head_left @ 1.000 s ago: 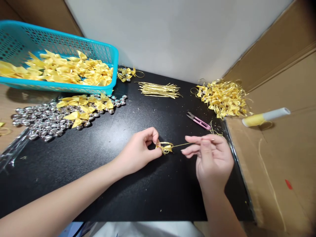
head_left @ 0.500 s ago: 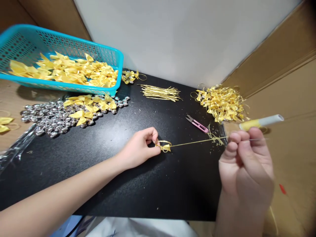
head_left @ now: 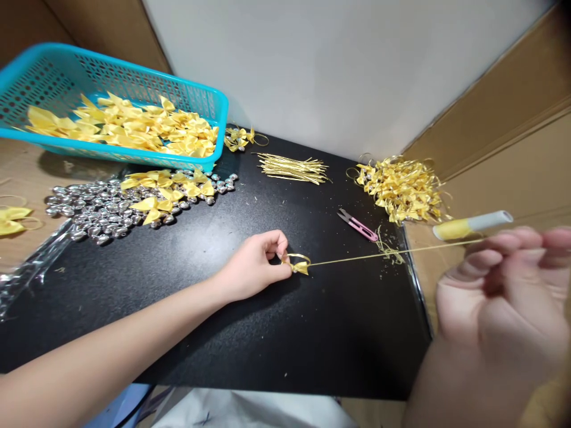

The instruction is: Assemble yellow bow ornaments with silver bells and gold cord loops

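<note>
Black desk point(head_left: 250, 351) forms the work surface; its front edge lies just ahead of a white cloth point(head_left: 254, 410). Behind this edge, bare desk gives moving room up to the left forearm. Right hand point(head_left: 508, 303) appears raised past the desk's right edge; its blurred fingers are closed on a thread point(head_left: 357, 258). At mid-desk, the left hand point(head_left: 252, 267) has its fingers closed in a pinch on a yellow bow point(head_left: 302, 268) with a gold loop point(head_left: 298, 256). Thread runs taut between bow and right hand.

Status, as judged: bow and loop appear joined; tightening appears under way; thread is uncut. Pink-handled snips point(head_left: 358, 226) lie just beyond the thread, beside clippings point(head_left: 389, 254). Silver beads point(head_left: 96, 208) at left carry loose bows point(head_left: 154, 208); these, the bows in the blue basket point(head_left: 223, 128) and the gold strips point(head_left: 292, 168) appear unused stock. At far right, a pile of looped bows point(head_left: 404, 190) appears finished. Wall point(head_left: 289, 71) and cardboard point(head_left: 499, 113) limit rear and right movement.
</note>
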`<state>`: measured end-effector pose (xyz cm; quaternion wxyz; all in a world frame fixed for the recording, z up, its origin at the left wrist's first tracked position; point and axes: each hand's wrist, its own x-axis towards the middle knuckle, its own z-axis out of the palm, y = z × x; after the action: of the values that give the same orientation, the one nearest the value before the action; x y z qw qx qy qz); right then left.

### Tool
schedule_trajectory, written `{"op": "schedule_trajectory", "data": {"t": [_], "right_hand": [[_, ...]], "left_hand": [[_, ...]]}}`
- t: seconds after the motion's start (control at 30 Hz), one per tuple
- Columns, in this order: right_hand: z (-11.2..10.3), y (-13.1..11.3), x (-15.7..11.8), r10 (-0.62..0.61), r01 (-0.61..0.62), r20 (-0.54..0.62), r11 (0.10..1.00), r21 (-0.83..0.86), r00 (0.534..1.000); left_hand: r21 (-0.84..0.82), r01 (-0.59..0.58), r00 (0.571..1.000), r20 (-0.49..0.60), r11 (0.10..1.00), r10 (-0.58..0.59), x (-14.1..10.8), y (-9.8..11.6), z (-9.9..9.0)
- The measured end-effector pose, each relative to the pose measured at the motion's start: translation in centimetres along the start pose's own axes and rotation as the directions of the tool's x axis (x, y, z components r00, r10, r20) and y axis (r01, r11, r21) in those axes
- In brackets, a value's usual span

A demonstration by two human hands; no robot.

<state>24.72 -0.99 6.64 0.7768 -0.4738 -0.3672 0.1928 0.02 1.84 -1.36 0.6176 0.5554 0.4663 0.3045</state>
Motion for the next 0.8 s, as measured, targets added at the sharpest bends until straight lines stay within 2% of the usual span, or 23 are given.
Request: {"op": "schedule_trajectory", "data": {"t": [0.17, 0.37, 0.6, 0.7, 0.8], "right_hand": [[-0.4, -0.3, 0.8, 0.003, -0.004, -0.039, 1.000, -0.023, 0.999], [-1.3, 0.0, 1.8, -0.039, 0.039, -0.009, 0.999, -0.009, 0.999], [-1.4, 0.6, 1.8, -0.029, 0.030, 0.006, 0.999, -0.038, 1.000], [-1.3, 0.5, 1.6, 0.005, -0.005, 0.016, 1.000, 0.019, 1.000], [-1.1, 0.0, 1.3, 0.027, -0.036, 0.078, 0.993, 0.116, 0.997]], "left_hand": [[-0.009, -0.004, 1.000, 0.014, 1.000, 0.004, 0.1, -0.1, -0.1], [-0.022, 0.022, 1.000, 0.002, 1.000, -0.022, 0.2, 0.1, 0.0], [-0.041, 0.012, 1.000, 0.012, 0.999, -0.012, 0.2, -0.1, 0.0], [-0.028, 0.003, 1.000, 0.015, 1.000, -0.003, 0.1, -0.1, 0.0], [-0.033, 0.002, 1.000, 0.031, 0.999, -0.001, 0.0, 0.1, 0.0]]}}
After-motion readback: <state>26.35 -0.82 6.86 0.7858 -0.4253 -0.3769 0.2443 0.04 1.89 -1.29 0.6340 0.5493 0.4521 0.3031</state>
